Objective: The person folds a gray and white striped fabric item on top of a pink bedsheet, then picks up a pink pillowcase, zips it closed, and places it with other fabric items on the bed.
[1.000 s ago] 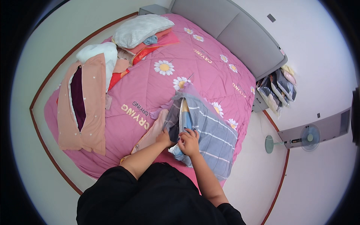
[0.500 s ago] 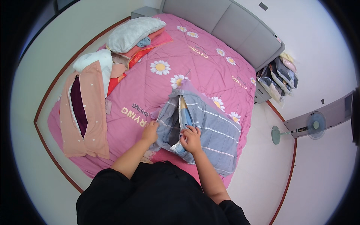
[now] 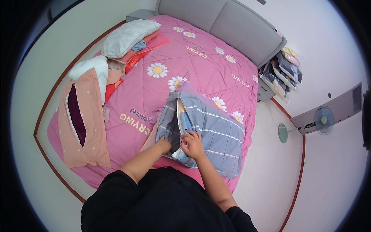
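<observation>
A grey checked pillowcase point(image 3: 220, 133) with white stripes lies on the near part of the bed, its long opening gaping. Light blue and yellow fabric point(image 3: 186, 120) shows inside, beside a white edging. My left hand point(image 3: 164, 145) is closed on the grey flap left of the opening, most of its fingers hidden by the cloth. On the other side, my right hand point(image 3: 193, 145) pinches the opening's right edge with bent fingers, next to the blue fabric. A peach pillowcase point(image 3: 94, 127) with small white hearts lies at the left, its slit showing dark purple cloth.
The bed carries a pink quilt point(image 3: 127, 92) with daisies. A pale pillow point(image 3: 129, 36) tops folded cloths at the far left, near a white pillow point(image 3: 91, 71). A grey headboard point(image 3: 228, 31) stands behind. Bagged items point(image 3: 284, 73) pile on the right nightstand; a fan point(image 3: 324, 119) stands beyond.
My left hand has moved right, from the pillowcase's outer left edge toward the opening. My right hand stays at the opening's edge. The whole view has shifted slightly.
</observation>
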Demonstrator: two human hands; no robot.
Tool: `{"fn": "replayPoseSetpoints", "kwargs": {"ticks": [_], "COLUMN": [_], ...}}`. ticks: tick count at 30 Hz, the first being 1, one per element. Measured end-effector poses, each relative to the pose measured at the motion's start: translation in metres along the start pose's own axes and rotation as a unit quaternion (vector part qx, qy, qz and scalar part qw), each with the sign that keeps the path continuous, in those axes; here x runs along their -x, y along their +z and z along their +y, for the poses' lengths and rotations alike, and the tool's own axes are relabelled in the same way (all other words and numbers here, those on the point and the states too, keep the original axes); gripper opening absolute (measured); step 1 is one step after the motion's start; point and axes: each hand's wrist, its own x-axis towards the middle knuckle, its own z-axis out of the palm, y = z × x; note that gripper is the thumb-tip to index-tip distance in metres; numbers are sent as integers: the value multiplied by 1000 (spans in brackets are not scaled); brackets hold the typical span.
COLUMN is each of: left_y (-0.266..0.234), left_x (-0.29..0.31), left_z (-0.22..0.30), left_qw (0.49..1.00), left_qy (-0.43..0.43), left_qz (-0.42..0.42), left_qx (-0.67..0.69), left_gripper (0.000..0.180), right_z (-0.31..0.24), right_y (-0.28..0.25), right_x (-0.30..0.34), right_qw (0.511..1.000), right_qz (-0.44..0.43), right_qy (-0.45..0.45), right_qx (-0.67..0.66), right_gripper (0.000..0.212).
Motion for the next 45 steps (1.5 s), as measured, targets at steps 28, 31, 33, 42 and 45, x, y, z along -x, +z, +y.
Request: {"fn": "replayPoseSetpoints", "kwargs": {"ticks": [28,31,33,42,45], "left_y": [-78,-84,-86,-86,-86], "left_x": [111,106,107,104,103], "left_z": [21,29,32,17,17], "left_qw": [876,885,888,899,905], "left_qy": [74,77,84,81,87], "left_qz": [376,370,373,365,353], "left_qx": [293,273,254,227,222], "left_gripper": [17,15,15,13,13], "right_z": [9,1,-3,-8,-17], "right_y": [44,50,51,7,2], "right_x": [-39,-36,-32,-3,10], "right_qw": [993,991,992,991,991], "right_qz": [0,9,7,-86,-98], "right_qy": [36,-9,-7,-82,-87], "right_qx": [112,130,127,-56,-22], "right_gripper": [13,13,14,24,27]}}
